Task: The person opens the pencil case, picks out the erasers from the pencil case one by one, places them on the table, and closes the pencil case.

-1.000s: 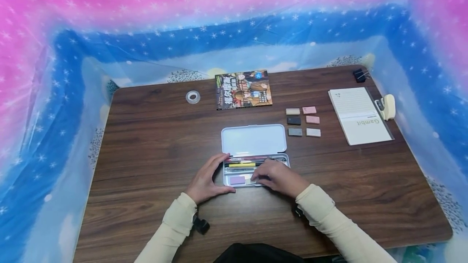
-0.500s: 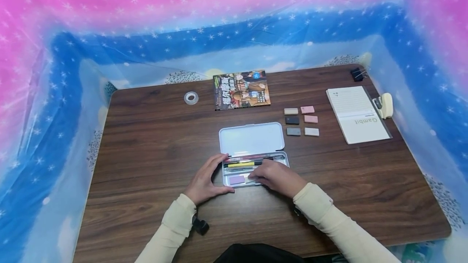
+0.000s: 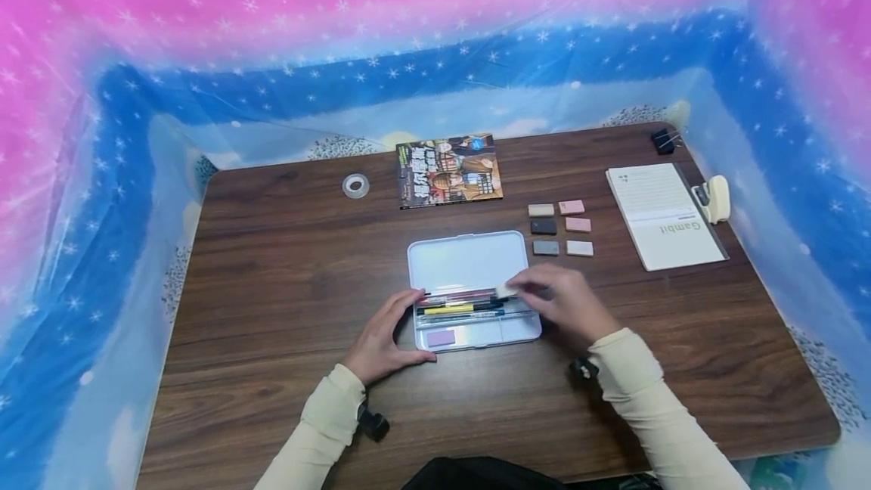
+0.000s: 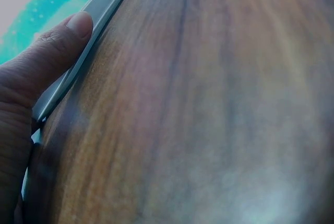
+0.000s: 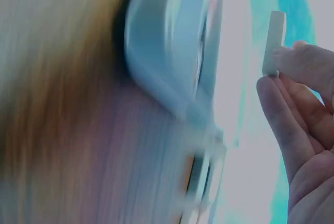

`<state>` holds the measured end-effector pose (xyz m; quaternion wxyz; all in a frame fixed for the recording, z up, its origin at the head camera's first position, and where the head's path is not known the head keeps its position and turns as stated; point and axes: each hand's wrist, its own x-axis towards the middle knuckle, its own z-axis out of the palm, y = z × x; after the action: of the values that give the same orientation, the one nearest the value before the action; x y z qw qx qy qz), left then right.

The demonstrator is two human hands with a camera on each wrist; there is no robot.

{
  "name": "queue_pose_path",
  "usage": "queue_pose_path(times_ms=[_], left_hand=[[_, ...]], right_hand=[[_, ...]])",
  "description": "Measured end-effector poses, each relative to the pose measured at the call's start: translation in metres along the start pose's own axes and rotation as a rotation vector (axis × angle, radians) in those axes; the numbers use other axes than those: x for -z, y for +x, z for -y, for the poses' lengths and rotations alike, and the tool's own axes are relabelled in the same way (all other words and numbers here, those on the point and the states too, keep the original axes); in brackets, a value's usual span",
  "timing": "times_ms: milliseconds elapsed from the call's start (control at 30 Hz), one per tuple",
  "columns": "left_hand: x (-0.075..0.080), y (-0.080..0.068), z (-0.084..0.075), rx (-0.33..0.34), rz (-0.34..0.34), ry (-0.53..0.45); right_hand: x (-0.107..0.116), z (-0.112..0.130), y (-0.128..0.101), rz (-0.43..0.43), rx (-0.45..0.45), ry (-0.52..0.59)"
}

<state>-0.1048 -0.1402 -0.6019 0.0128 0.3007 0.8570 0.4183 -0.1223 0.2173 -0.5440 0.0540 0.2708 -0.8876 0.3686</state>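
Note:
An open white pencil case (image 3: pixel 503 333) lies mid-table with its lid (image 3: pixel 469 259) folded back. Pens (image 3: pixel 456 307) and a purple eraser (image 3: pixel 441 337) lie in its tray. My left hand (image 3: pixel 410 326) grips the case's left end, the thumb (image 4: pixel 47 62) pressed on its rim (image 4: pixel 99 12). My right hand (image 3: pixel 520 287) hovers over the tray's far right corner and pinches a small white eraser (image 3: pixel 506 290). The right wrist view shows that eraser (image 5: pixel 274 41) held upright between the fingertips (image 5: pixel 292 62), clear of the blurred case (image 5: pixel 167 62).
Several small erasers (image 3: pixel 561 227) lie in a grid right of the lid. A notebook (image 3: pixel 663 215), a cream stapler (image 3: pixel 714 199) and a binder clip (image 3: pixel 663 141) sit at the far right. A comic book (image 3: pixel 449 170) and tape roll (image 3: pixel 356 186) lie at the back.
My right hand has lifted out of the tray's front compartment with the white eraser and moved up and right. The left hand has stayed on the case.

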Motion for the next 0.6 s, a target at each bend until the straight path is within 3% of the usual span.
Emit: queue_pose_path(times_ms=[200, 333, 600], left_hand=[[0.000, 0.000, -0.001, 0.009, 0.005, 0.000], [0.000, -0.001, -0.001, 0.010, 0.007, 0.004], [0.000, -0.001, -0.001, 0.003, -0.002, -0.001]], right_hand=[[0.020, -0.047, -0.015, -0.148, -0.220, -0.025], [0.017, -0.067, -0.021, -0.126, -0.318, 0.012], [0.010, -0.077, -0.019, -0.123, -0.387, 0.049]])
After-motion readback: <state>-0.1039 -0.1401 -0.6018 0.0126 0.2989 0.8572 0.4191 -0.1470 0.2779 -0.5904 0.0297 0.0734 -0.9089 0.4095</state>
